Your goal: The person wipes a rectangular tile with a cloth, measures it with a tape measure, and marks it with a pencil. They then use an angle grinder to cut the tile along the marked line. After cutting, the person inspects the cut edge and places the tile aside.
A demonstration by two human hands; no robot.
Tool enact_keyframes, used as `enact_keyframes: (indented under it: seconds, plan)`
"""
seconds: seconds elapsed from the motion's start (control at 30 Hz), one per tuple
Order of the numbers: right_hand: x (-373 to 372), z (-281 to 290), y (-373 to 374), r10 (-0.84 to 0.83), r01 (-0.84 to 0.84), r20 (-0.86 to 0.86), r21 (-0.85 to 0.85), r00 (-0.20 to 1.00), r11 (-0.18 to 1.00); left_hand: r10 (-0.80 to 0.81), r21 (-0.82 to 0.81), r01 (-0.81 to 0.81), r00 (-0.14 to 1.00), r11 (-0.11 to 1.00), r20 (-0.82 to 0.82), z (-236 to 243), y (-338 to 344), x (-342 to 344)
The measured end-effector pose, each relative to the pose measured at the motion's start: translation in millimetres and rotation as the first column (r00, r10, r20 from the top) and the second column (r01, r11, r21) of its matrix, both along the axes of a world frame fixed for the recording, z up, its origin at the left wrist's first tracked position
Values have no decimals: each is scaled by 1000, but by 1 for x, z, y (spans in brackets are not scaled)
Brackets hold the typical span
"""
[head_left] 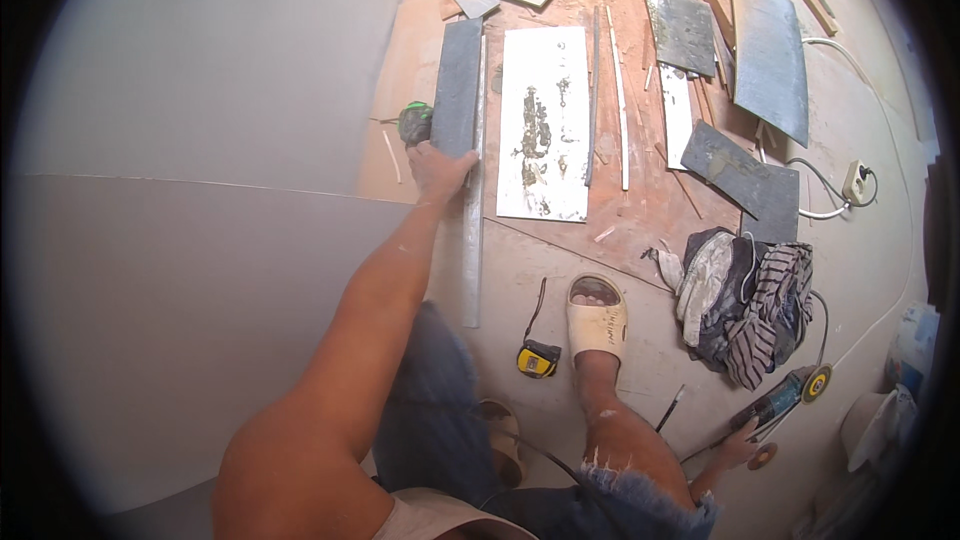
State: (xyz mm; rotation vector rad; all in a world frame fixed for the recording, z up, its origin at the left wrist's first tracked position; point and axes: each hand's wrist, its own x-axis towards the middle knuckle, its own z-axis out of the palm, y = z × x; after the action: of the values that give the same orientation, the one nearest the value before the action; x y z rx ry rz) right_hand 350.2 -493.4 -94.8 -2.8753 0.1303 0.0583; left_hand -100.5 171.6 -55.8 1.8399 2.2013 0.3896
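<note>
My left hand point(438, 172) is at the near end of a long dark grey tile strip point(457, 75), its thumb and fingers on opposite edges. Just left of the fingers sits a green and black tape measure point(414, 124). A long pale metal straightedge point(473, 260) runs along the strip's right side. Low on the right, my right hand point(738, 448) is wrapped around a blue-green angle grinder point(775, 403) near the floor. A yellow-centred disc point(817, 383) shows at the grinder's far end.
A stained white panel point(543, 125), grey tile pieces point(740, 175) and thin strips lie ahead. Near my foot are a yellow tape measure point(538, 360) and a marker point(671, 408). Bundled cloths point(745, 300), a cord and a power socket point(857, 183) are rightward; a wall point(200, 90) stands left.
</note>
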Motion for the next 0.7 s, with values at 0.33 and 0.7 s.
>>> enact_keyframes:
  seconds: [0.33, 0.7]
  plan:
    - [-121, 21, 126, 509, -431, -123, 388, 852, 815, 25, -240, -42, 997, 970, -74, 21, 1, 23]
    - [-125, 55, 242, 743, -487, -200, 643, 638, 591, 92, -49, -105, 972, 993, -216, 13, 25, -5]
